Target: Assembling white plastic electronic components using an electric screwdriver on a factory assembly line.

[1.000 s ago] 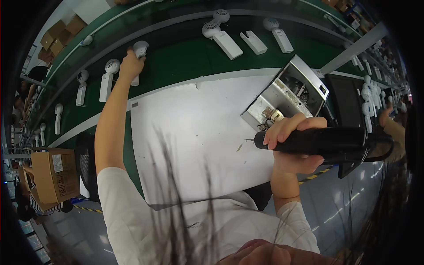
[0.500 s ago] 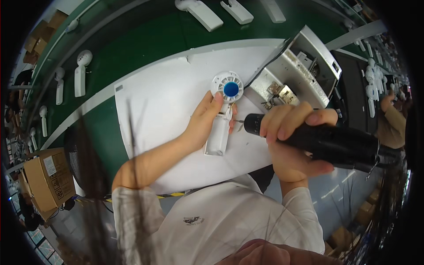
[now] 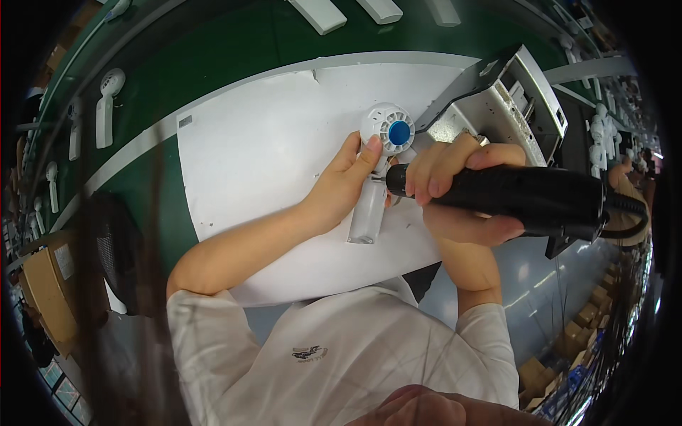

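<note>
Slippage seems the main risk: the right hand [image 3: 449, 174] grips a black electric screwdriver [image 3: 543, 200], its bit [image 3: 379, 179] at the neck of the white handheld fan [image 3: 366, 211], which the left hand [image 3: 342, 181] clasps over the white sheet [image 3: 263, 135]; tilting or a loosened hold could jab fingers.

No wording can be read. A small dark print [image 3: 310, 353] on the near white shirt [image 3: 362, 334] is too small to make out, as are a pale label [image 3: 64, 261] on the cardboard box [image 3: 51, 295] at left and a grey tag [image 3: 185, 121] on the white sheet's [image 3: 249, 142] far left corner.
</note>
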A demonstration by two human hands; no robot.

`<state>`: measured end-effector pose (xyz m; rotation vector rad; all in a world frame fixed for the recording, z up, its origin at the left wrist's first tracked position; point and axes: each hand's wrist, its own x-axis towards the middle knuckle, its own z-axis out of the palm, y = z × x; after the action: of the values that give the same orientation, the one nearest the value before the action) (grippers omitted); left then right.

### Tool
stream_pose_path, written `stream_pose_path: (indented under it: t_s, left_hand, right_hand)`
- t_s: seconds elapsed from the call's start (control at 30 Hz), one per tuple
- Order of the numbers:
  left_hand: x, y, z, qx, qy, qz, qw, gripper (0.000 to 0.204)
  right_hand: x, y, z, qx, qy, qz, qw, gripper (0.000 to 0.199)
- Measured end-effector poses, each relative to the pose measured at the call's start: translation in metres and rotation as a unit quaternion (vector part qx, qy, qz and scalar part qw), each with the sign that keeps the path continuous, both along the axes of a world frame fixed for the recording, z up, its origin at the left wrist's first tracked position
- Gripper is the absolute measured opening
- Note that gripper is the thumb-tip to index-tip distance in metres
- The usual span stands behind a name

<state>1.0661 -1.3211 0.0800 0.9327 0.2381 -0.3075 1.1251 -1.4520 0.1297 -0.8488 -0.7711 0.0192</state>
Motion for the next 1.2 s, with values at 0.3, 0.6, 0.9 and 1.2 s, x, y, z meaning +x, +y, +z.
stream_pose_path:
  t_s: [0.3, 0.6, 0.9, 1.2]
  left_hand:
    - [0.010, -0.004, -0.007, -0.019, 0.012, 0.000, 1.000, 0.043]
    - [0.018, -0.010, -0.012, -0.076, 0.014, -0.034, 0.996, 0.045]
    - [0.019, -0.012, -0.016, -0.081, 0.010, -0.008, 0.997, 0.048]
    - [0.019, -0.013, -0.026, -0.041, 0.026, -0.003, 0.999, 0.052]
  right_hand:
    - [0.001, -0.011, 0.010, -0.114, -0.035, -0.024, 0.993, 0.066]
    - [0.006, -0.055, 0.037, -0.092, -0.142, -0.322, 0.931, 0.077]
    - [0.002, -0.027, 0.016, 0.040, -0.020, 0.009, 0.999, 0.075]
    - [0.017, -0.006, -0.013, -0.045, -0.019, -0.009, 0.999, 0.078]
